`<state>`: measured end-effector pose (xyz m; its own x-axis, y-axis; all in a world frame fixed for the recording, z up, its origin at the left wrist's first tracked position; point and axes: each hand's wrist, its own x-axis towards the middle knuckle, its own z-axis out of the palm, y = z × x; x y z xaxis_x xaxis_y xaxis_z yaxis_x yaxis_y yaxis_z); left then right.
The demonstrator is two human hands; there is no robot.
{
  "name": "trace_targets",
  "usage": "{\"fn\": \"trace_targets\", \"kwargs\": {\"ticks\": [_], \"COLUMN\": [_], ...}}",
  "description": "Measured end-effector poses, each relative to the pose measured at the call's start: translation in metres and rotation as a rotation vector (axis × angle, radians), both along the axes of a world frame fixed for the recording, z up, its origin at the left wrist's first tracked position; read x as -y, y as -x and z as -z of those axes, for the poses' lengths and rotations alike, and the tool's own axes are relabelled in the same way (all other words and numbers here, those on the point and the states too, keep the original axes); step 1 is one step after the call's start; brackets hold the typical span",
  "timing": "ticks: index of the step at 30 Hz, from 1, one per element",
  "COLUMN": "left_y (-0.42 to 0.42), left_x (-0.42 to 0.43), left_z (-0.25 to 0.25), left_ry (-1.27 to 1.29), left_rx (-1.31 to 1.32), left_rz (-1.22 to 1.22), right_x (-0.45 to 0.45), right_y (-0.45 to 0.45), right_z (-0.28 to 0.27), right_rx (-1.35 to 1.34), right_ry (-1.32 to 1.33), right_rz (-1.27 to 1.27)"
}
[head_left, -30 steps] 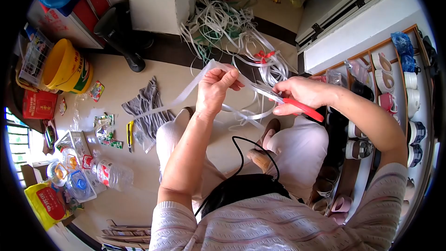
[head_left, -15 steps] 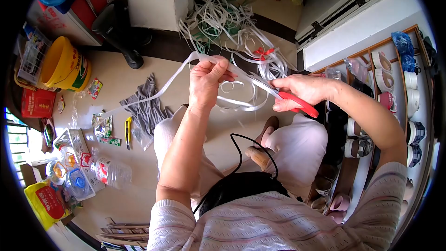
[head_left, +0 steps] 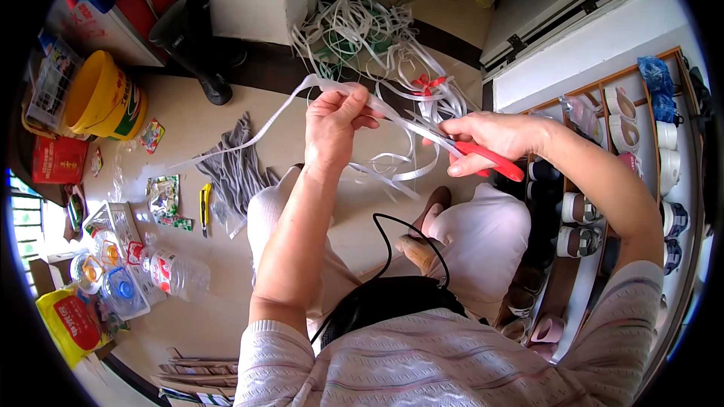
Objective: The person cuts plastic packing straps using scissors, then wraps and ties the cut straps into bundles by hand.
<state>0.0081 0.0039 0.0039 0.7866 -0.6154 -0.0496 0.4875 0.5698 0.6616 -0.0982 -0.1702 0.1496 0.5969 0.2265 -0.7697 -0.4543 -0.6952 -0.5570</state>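
My left hand [head_left: 332, 124] pinches a white plastic strap [head_left: 273, 122] between thumb and fingers. One end of the strap trails off to the left above the floor; the other stretches right toward the scissors. My right hand [head_left: 490, 139] is wrapped round the red handles of a pair of scissors [head_left: 490, 160], whose blades point up and left along the strap. Whether the blades touch the strap I cannot tell. Loops of strap dangle beneath the blades. Beyond my hands lies a tangled heap of white and green straps [head_left: 362, 30], with a red tie [head_left: 427, 87] among them.
A grey cloth [head_left: 235, 157] and a yellow utility knife [head_left: 204, 209] lie on the floor at left. Further left are a yellow bucket [head_left: 105, 98] and plastic bottles [head_left: 173, 271]. A black boot [head_left: 188, 41] stands near the wall. The shoe rack [head_left: 577, 279] borders my right side.
The scissors and my right hand have shifted slightly right and the strap loops below hang differently. My left hand keeps its pinch in almost the same place.
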Motion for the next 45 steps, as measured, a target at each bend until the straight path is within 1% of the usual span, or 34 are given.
{"fn": "trace_targets", "kwargs": {"ticks": [1, 4, 8, 9, 12, 16, 17, 20, 22, 24, 30, 32, 36, 39, 42, 45], "left_y": [-0.001, -0.002, -0.003, -0.003, -0.004, -0.002, -0.001, 0.001, 0.004, 0.004, 0.004, 0.002, -0.001, 0.0, 0.001, -0.002], "left_x": [0.0, 0.0, 0.0, -0.001, -0.002, -0.002, -0.001, -0.001, 0.001, 0.001, 0.001, 0.0, -0.001, -0.001, -0.001, -0.002], "left_z": [-0.001, 0.003, 0.004, 0.005, 0.005, 0.002, 0.002, 0.002, 0.001, 0.0, 0.003, 0.002, 0.001, 0.003, 0.002, 0.004], "left_ry": [0.011, 0.08, 0.108, 0.111, 0.142, 0.119, 0.113, 0.081, 0.042, 0.055, 0.045, 0.042, 0.138, 0.176, 0.192, 0.228], "left_rx": [-0.022, -0.068, -0.165, -0.167, -0.145, -0.067, -0.047, 0.006, 0.029, 0.028, 0.016, -0.001, -0.089, -0.138, -0.156, -0.164], "left_rz": [-0.026, -0.021, -0.016, -0.015, 0.005, 0.043, 0.062, 0.107, 0.122, 0.125, 0.097, 0.067, 0.052, 0.086, 0.124, 0.132], "right_x": [-0.003, -0.01, -0.019, -0.021, -0.033, -0.02, -0.019, -0.016, -0.013, -0.014, -0.016, -0.018, -0.023, -0.014, -0.011, -0.01], "right_y": [0.0, 0.01, 0.019, 0.022, 0.023, 0.023, 0.022, 0.02, 0.018, 0.017, 0.016, 0.016, 0.017, 0.02, 0.012, 0.016], "right_z": [-0.004, -0.004, 0.001, 0.002, -0.006, 0.012, 0.007, 0.008, 0.012, 0.015, 0.014, 0.012, 0.004, 0.017, 0.02, 0.03], "right_rx": [0.001, 0.347, 0.465, 0.478, 0.335, 0.421, 0.117, 0.076, 0.066, 0.078, 0.092, 0.092, 0.034, -0.008, -0.017, 0.403], "right_ry": [0.025, 0.239, 0.584, 0.588, 0.553, 0.117, 0.038, -0.096, -0.146, -0.182, -0.062, -0.073, -0.161, -0.231, -0.11, 0.119], "right_rz": [0.001, -0.246, -0.377, -0.378, -0.252, -0.128, 0.052, 0.163, 0.165, 0.175, 0.241, 0.244, 0.278, 0.278, 0.145, -0.06]}}
